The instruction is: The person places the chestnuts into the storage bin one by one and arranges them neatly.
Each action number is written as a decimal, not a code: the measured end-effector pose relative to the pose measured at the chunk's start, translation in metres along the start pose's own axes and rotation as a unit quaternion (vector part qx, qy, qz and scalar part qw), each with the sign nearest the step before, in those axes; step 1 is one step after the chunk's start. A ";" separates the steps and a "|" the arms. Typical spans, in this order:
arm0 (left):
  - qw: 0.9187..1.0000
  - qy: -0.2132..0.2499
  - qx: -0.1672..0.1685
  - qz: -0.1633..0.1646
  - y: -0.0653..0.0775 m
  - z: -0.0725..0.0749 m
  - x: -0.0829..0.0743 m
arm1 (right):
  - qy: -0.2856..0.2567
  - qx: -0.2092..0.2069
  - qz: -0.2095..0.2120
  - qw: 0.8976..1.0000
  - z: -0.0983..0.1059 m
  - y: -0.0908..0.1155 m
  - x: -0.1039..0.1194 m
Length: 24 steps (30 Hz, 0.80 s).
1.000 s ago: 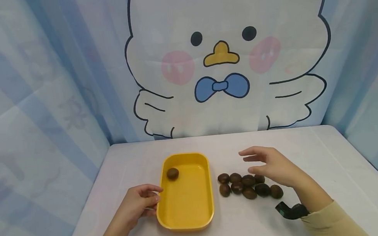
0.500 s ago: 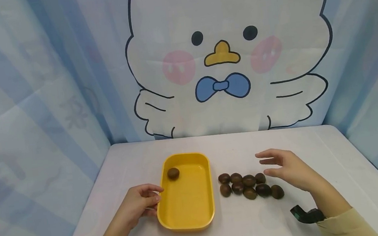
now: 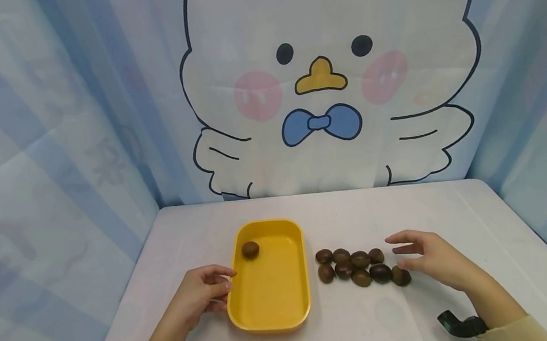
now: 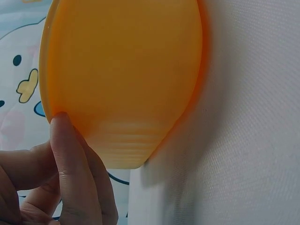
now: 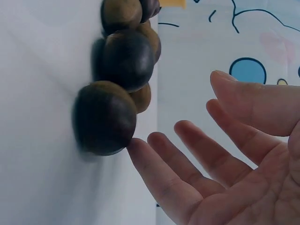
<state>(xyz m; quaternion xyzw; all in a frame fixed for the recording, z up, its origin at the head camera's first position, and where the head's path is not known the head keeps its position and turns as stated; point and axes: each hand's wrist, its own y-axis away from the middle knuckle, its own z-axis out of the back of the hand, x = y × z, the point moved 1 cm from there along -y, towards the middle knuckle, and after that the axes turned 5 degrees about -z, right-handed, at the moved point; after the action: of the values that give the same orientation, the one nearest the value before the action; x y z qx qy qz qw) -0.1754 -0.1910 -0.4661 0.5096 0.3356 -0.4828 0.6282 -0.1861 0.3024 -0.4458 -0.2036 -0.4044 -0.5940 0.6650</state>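
Note:
My left hand [image 3: 203, 291] is at the left side of a yellow rectangular tray [image 3: 271, 325], its fingertips touching the rim. In the left wrist view, a fingertip [image 4: 61, 119] lies against the tray's outer wall. One dark brown, smooth, egg-shaped ball [image 3: 250, 250] sits inside, toward the tray's far left corner. My right hand [image 3: 432, 256] hovers at the right end of a two-row cluster of similar brown balls [image 3: 360, 260], palm toward them and fingers spread. Its thumb overlaps the rightmost ball [image 3: 400, 276] in the head view. Nothing is in this hand.
A white tabletop [image 3: 352, 330] carries everything. Behind it hangs a pale curtain [image 3: 323, 165] printed with a cartoon chick, and blue-patterned curtains [image 3: 53, 190] close off both sides. Each wrist wears a black camera [image 3: 460, 324].
My right hand has shifted right from above the cluster, then come nearer to me, down beside its right end. The left hand, tray and balls stay where they were.

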 end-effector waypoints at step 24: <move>1.000 0.008 0.003 -0.002 -0.001 0.001 0.001 | 0.044 0.000 -0.046 0.998 -0.006 -0.004 -0.028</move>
<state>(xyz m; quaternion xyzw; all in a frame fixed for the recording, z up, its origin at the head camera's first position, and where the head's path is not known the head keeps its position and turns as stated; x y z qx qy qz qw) -0.1762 -0.1919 -0.4674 0.5146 0.3400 -0.4808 0.6233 -0.1871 0.3145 -0.4717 -0.1583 -0.3837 -0.6324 0.6540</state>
